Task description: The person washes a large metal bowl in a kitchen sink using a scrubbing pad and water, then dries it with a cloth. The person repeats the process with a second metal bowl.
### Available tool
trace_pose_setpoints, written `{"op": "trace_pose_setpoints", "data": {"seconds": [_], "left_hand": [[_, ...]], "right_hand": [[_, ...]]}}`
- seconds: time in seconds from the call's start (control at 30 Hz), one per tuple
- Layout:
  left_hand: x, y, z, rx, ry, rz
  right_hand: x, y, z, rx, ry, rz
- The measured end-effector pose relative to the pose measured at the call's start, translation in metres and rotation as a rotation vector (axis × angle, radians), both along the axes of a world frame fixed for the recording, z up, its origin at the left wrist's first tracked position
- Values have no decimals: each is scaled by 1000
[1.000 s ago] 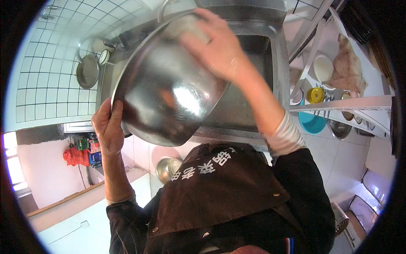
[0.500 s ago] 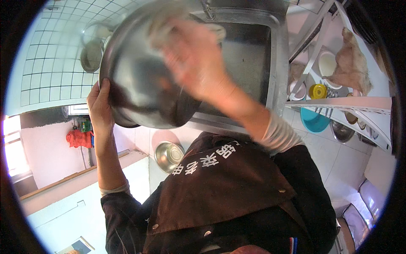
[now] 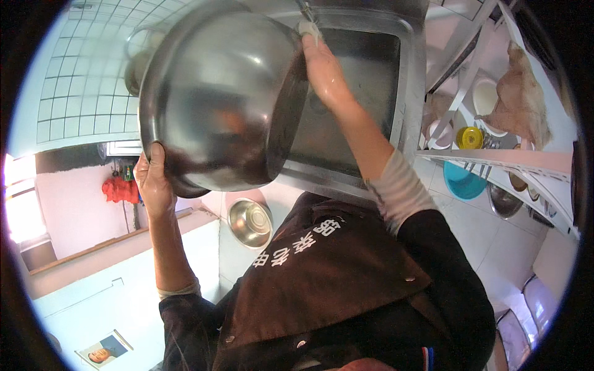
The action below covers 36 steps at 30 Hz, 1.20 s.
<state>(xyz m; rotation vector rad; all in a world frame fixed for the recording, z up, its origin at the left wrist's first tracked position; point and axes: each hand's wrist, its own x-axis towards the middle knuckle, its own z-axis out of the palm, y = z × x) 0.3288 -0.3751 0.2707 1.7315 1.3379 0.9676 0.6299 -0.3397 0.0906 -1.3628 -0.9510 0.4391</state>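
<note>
A large, deep stainless steel pot is tipped on its side over the left part of the sink, its shiny outer wall facing me and its flat base turned right. At the near left, my left hand is closed on the pot's rim, thumb on the outside. My right hand is at the far edge of the base, its fingers closed on a pale cloth against the metal. Part of the cloth is hidden by the fingers, and the pot's inside faces away from me.
The steel sink basin lies right of the pot, below a faucet. On the floor stands a metal bowl. A white rack at right carries dishes, a yellow container and a draped cloth.
My right hand has moved from over the pot's outer wall to the base's far edge, farther right. The pot has turned slightly, showing more base, and my left hand sits a little nearer.
</note>
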Motion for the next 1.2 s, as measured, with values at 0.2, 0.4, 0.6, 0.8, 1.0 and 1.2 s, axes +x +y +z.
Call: {"op": "trace_pose_setpoints", "data": {"seconds": [0.2, 0.4, 0.6, 0.8, 1.0, 1.2], "left_hand": [[-36, 6, -21, -22, -94, -26], [-68, -1, -20, 102, 225, -77], [-120, -3, -45, 125, 2, -252], [-144, 7, -29, 9, 22, -294], [-64, 8, 37, 36, 292, -132], [-48, 13, 12, 77, -17, 1]], "right_hand": [[-77, -89, 99, 328, -497, 29], [-50, -21, 112, 207, -666, 58], [-26, 29, 147, -205, -389, 227], [-68, 43, 143, 150, -390, 270], [-139, 2, 163, 285, -683, -8], [-172, -43, 137, 426, -646, -9]]}}
